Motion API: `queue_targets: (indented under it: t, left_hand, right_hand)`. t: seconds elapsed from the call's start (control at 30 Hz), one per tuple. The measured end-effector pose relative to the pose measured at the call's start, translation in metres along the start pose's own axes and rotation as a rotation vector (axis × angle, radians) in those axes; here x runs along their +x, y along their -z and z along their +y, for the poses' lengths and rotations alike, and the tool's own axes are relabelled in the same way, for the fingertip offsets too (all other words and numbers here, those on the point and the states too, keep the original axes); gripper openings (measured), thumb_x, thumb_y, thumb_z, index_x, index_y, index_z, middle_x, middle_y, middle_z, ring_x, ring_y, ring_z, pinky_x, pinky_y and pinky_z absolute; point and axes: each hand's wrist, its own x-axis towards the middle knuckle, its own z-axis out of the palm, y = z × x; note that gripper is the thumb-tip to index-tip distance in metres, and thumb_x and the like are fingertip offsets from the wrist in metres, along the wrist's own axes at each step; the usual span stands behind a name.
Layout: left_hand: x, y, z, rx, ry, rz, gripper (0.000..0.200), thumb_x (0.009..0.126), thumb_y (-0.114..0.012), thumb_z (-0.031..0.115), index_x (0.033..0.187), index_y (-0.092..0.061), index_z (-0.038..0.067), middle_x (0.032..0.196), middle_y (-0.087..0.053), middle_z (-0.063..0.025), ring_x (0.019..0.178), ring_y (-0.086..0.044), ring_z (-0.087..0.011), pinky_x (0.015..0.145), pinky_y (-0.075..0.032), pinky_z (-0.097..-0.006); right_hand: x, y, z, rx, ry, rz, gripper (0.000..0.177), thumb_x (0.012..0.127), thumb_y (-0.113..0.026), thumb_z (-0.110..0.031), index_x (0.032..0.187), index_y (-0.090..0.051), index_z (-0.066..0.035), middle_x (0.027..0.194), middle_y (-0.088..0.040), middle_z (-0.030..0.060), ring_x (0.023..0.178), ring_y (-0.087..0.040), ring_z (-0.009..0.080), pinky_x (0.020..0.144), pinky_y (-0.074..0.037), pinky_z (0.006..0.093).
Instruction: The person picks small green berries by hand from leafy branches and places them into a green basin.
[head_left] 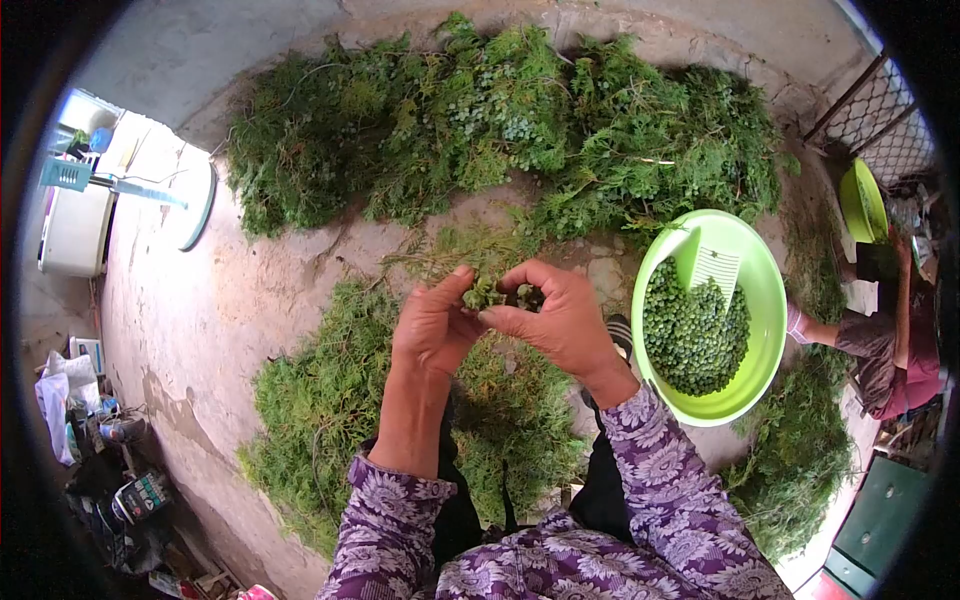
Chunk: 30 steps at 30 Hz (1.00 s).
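Green sprig (487, 293), seen from the head view, sits pinched between our two hands above the concrete floor (200, 320). Our left hand (435, 325) and right hand (560, 320) both close their fingertips on it. A lime bowl (765, 300) of berries (695, 340) stands just to the right, with branches (500, 120) heaped beyond.

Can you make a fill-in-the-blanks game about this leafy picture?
1. The round lime-green plastic bowl holds small green berries and a ____ plastic scoop.
2. The left hand and right hand pinch one leafy green sprig; the bowl sits on the ____ hand's side.
3. The flower-print fabric sleeves are ____.
Missing words: white, right, purple.
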Motion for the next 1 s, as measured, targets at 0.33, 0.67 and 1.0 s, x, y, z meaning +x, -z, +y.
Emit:
queue_targets:
  t: [0.33, 0.67, 1.0]
  left_hand:
    - [-0.003, -0.002, 0.001, 0.122, -0.127, 0.074, 0.019, 0.076, -0.062, 0.007, 0.088, -0.048, 0.003, 0.082, -0.055, -0.0057, 0.067, -0.055, -0.0173, 0.049, -0.046, -0.0342]
    - [-0.01, -0.007, 0.009, 0.012, -0.017, -0.031, 0.012, 0.077, -0.062, 0.009, 0.085, -0.054, 0.006, 0.079, -0.057, -0.0039, 0.069, -0.056, -0.0175, 0.056, -0.046, -0.0354]
    - [-0.014, -0.015, 0.004, 0.329, -0.181, -0.064, 0.018, 0.074, -0.065, 0.009, 0.089, -0.056, 0.003, 0.075, -0.061, -0.0036, 0.06, -0.056, -0.0116, 0.047, -0.043, -0.0218]
  right_hand:
    - [-0.003, 0.002, -0.01, -0.094, 0.06, -0.126, 0.02, 0.072, -0.066, -0.02, 0.072, -0.058, -0.001, 0.064, -0.055, 0.0035, 0.058, -0.049, 0.008, 0.052, -0.038, 0.0239]
    - [-0.001, 0.016, -0.007, 0.85, -0.376, -0.223, 0.017, 0.083, -0.051, -0.016, 0.095, -0.053, -0.003, 0.08, -0.056, 0.0027, 0.057, -0.051, 0.0061, 0.046, -0.04, 0.0161]
    - [0.002, 0.004, 0.008, 0.749, -0.479, -0.227, 0.025, 0.075, -0.066, -0.026, 0.085, -0.054, -0.007, 0.067, -0.05, -0.0044, 0.05, -0.048, 0.0038, 0.039, -0.034, 0.0143]
